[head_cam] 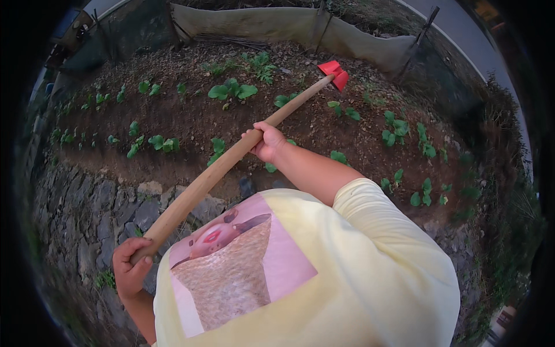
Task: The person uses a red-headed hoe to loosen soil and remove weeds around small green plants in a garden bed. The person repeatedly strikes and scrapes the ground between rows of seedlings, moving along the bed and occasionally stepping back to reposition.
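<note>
A long hoe with a thick wooden handle (208, 178) slants across the view from lower left to upper right. My left hand (132, 266) is wrapped around the handle's near end, beside my yellow shirt. Farther along, near the middle of the shaft, my right hand (269, 143) grips the wood. The hoe's red metal head (334, 74) is at the far end, over the upper part of the garden bed. Whether it touches the soil I cannot tell. Below the handle, the brown soil (190, 117) carries young leafy plants (233, 89) in rows.
A dry stone wall (91, 217) edges the bed on the near side. Cloth fencing (260, 24) on wooden posts (425, 28) bounds the far side, with a paved road (455, 32) beyond. Several seedlings (395, 128) grow at the right. A vehicle (71, 28) stands at upper left.
</note>
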The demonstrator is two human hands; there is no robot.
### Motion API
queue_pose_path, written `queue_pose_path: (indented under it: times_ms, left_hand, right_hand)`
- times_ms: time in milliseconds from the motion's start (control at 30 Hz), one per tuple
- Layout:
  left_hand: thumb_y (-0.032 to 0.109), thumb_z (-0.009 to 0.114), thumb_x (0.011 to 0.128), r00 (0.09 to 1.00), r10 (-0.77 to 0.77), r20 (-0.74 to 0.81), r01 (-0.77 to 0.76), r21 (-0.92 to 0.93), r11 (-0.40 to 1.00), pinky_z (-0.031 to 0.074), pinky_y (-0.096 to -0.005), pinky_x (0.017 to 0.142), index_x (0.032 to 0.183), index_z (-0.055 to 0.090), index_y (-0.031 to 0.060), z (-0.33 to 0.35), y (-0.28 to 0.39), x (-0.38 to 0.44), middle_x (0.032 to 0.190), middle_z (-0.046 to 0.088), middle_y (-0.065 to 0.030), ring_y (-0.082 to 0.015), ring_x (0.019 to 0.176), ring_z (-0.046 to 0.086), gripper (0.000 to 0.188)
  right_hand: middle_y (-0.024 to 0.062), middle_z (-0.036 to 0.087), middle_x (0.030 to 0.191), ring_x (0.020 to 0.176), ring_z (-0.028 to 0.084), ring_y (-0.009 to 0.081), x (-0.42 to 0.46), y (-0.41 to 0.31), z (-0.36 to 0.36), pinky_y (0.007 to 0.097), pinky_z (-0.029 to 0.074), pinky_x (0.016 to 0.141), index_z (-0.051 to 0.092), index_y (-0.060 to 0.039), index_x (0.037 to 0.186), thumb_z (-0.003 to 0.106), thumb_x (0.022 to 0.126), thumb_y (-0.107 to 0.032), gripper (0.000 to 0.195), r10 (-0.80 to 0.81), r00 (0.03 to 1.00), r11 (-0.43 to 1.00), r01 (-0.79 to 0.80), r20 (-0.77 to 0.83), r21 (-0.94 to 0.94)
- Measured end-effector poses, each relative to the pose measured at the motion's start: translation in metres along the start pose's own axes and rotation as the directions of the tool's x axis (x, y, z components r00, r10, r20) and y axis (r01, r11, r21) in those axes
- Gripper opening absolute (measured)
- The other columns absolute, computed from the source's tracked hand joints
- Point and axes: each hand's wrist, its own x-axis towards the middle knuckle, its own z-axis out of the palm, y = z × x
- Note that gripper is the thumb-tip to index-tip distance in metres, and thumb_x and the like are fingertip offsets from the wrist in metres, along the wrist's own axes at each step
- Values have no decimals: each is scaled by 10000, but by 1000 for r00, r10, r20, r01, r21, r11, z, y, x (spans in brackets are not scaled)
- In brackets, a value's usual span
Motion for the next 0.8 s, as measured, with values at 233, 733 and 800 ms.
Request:
queue_pose_path:
  times_ms: [233, 733, 800]
  left_hand:
    - [87, 569, 691, 989, -61, 137, 77, -115, 990, 339, -209, 518, 738, 595, -6, 37, 26, 33, 677, 543, -31, -88, 577, 455, 108]
    - [243, 613, 653, 987, -161, -12, 151, -281, 948, 317, -190, 488, 762, 553, 18, 38, 55, 16, 692, 572, -65, -63, 544, 433, 257]
    - [233, 614, 654, 989, -141, -40, 124, -290, 949, 319, -190, 495, 757, 555, 19, 37, 54, 12, 683, 566, -59, -64, 545, 432, 245]
  right_hand:
    - [62, 544, 747, 735, 571, 229, 25, -8, -10, 403, 476, 666, 448, -67, 894, 504, 798, -189, 165, 24, 995, 999, -29, -97, -43]
    - [43, 531, 812, 733, 553, 202, 36, 16, -9, 390, 473, 615, 464, -133, 883, 528, 791, -282, 187, 92, 996, 974, -94, -19, -207]
    - [45, 531, 820, 731, 553, 200, 32, 15, -7, 387, 470, 616, 461, -132, 891, 520, 797, -285, 189, 85, 996, 977, -90, -31, -196]
